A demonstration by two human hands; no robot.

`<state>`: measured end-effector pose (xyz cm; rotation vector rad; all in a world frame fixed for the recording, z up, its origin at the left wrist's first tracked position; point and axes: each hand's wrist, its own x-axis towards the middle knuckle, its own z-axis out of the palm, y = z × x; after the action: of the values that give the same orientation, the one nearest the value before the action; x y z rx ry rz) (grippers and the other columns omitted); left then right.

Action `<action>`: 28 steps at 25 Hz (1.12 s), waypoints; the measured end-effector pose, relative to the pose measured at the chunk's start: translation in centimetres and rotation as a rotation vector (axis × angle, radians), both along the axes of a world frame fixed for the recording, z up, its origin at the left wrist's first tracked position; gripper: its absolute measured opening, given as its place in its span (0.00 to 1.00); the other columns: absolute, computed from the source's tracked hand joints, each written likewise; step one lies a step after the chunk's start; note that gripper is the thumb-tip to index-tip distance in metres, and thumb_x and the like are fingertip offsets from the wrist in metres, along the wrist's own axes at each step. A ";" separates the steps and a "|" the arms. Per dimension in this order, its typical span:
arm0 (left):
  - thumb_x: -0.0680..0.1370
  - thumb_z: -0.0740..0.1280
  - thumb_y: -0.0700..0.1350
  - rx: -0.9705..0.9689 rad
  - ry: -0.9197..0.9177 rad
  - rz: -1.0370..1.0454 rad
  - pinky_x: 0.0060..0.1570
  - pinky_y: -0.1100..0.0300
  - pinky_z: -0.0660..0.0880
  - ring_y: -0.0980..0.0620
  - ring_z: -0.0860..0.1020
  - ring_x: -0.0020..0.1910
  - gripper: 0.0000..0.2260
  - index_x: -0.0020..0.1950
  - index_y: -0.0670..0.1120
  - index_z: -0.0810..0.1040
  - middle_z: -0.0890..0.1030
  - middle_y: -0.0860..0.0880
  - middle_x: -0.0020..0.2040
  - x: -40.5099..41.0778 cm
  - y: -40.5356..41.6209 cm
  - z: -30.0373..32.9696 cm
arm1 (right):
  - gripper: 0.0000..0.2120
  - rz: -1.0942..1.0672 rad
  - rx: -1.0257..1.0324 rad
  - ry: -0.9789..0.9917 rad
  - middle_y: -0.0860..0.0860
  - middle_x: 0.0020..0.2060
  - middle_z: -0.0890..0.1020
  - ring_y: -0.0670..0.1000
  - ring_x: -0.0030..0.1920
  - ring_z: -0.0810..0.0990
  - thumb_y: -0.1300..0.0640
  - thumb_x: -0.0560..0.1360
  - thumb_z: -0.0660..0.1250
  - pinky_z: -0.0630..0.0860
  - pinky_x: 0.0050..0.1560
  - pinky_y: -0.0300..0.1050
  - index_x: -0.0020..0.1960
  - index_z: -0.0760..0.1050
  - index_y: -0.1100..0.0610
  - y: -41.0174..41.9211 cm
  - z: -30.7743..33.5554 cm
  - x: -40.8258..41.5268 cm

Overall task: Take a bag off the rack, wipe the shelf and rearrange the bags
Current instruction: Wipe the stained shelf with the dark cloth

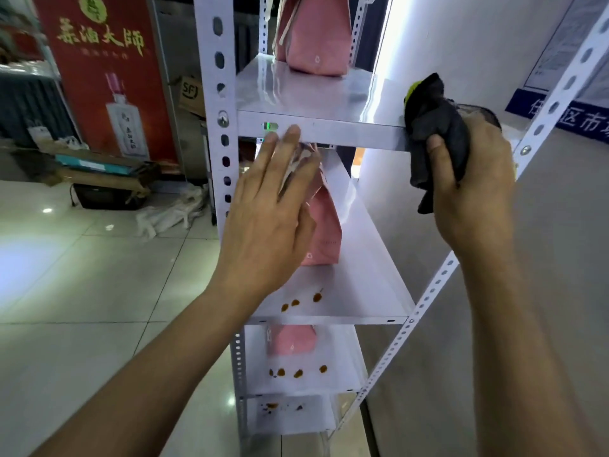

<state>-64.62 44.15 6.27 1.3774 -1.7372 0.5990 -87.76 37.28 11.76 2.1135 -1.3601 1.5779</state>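
Note:
A white metal rack (216, 94) holds pink paper bags on several shelves. One pink bag (314, 37) stands on the upper shelf (296, 90). My left hand (267, 206) reaches flat-fingered onto the top of a second pink bag (324, 225) on the middle shelf (372, 258); whether it grips the bag is unclear. That shelf has brown stains (298, 303) near its front edge. My right hand (471, 186) holds a dark grey cloth (435, 127) at the upper shelf's front right corner. A third pink bag (291, 339) sits on a lower shelf.
More brown stains (296, 372) mark the lower shelves. A white wall (461, 44) stands right of the rack. To the left are a red banner (108, 77), cardboard boxes (99, 166) and white bags (171, 212) on the tiled floor.

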 end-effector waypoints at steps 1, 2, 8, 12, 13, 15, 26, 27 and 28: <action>0.78 0.63 0.40 0.037 0.006 0.011 0.76 0.50 0.55 0.42 0.54 0.80 0.26 0.77 0.46 0.65 0.57 0.43 0.80 -0.1 0.0 -1.2 | 0.18 0.023 -0.011 0.011 0.55 0.64 0.77 0.56 0.66 0.73 0.50 0.83 0.60 0.66 0.67 0.45 0.69 0.73 0.57 -0.1 -0.2 -0.3; 0.78 0.63 0.40 0.086 0.014 0.031 0.76 0.50 0.56 0.43 0.54 0.80 0.27 0.77 0.47 0.64 0.57 0.44 0.80 -0.1 0.0 -2.4 | 0.18 0.051 -0.013 0.023 0.56 0.66 0.76 0.56 0.68 0.72 0.51 0.83 0.60 0.64 0.68 0.43 0.70 0.72 0.57 -0.2 -0.2 -0.7; 0.78 0.65 0.39 0.345 0.065 0.146 0.66 0.48 0.69 0.43 0.64 0.74 0.25 0.75 0.46 0.67 0.63 0.43 0.78 0.2 0.7 -11.8 | 0.22 0.173 -0.007 0.010 0.55 0.76 0.67 0.53 0.78 0.62 0.57 0.82 0.62 0.58 0.78 0.51 0.76 0.67 0.56 1.4 -5.6 -2.3; 0.76 0.66 0.38 0.506 0.070 0.166 0.67 0.48 0.70 0.41 0.67 0.73 0.27 0.75 0.43 0.66 0.66 0.42 0.76 -0.4 2.0 -18.0 | 0.23 0.275 0.228 -0.040 0.56 0.73 0.71 0.57 0.72 0.70 0.53 0.83 0.60 0.70 0.70 0.54 0.77 0.65 0.51 1.6 -15.2 -1.3; 0.75 0.67 0.37 0.548 0.064 0.170 0.66 0.47 0.71 0.40 0.68 0.72 0.28 0.75 0.42 0.67 0.67 0.41 0.75 -0.4 2.2 -19.2 | 0.23 0.292 0.309 -0.030 0.55 0.72 0.73 0.58 0.69 0.73 0.51 0.83 0.59 0.73 0.67 0.56 0.77 0.65 0.50 1.2 -17.4 -0.9; 0.73 0.69 0.36 0.644 0.051 0.189 0.62 0.45 0.75 0.38 0.72 0.69 0.29 0.74 0.40 0.68 0.70 0.39 0.73 -0.1 2.6 -20.8 | 0.23 0.293 0.463 0.006 0.53 0.72 0.74 0.59 0.67 0.76 0.46 0.84 0.55 0.75 0.65 0.58 0.78 0.64 0.49 0.4 -21.2 -0.4; 0.76 0.64 0.37 0.736 0.080 0.167 0.67 0.50 0.70 0.44 0.63 0.77 0.30 0.78 0.41 0.62 0.63 0.43 0.78 0.9 3.3 -23.3 | 0.23 0.087 0.618 0.400 0.52 0.72 0.74 0.57 0.71 0.72 0.44 0.80 0.64 0.73 0.65 0.58 0.72 0.73 0.50 -1.3 -27.6 3.3; 0.76 0.63 0.38 0.739 0.098 0.159 0.68 0.50 0.69 0.44 0.62 0.77 0.29 0.77 0.40 0.62 0.62 0.43 0.79 0.8 3.4 -23.3 | 0.23 0.109 0.611 0.416 0.52 0.71 0.74 0.57 0.70 0.72 0.44 0.79 0.65 0.74 0.65 0.58 0.72 0.73 0.50 -1.1 -27.5 3.5; 0.76 0.62 0.38 0.744 0.108 0.151 0.69 0.50 0.68 0.44 0.61 0.78 0.29 0.77 0.40 0.62 0.61 0.43 0.79 0.7 3.4 -23.3 | 0.24 0.120 0.600 0.430 0.52 0.70 0.75 0.58 0.68 0.73 0.44 0.78 0.65 0.75 0.64 0.58 0.72 0.73 0.50 -1.0 -27.3 3.7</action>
<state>-63.91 47.57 -16.99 2.0105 -1.8560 -0.0797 -84.10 36.31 -15.57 2.6966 -1.7027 0.7042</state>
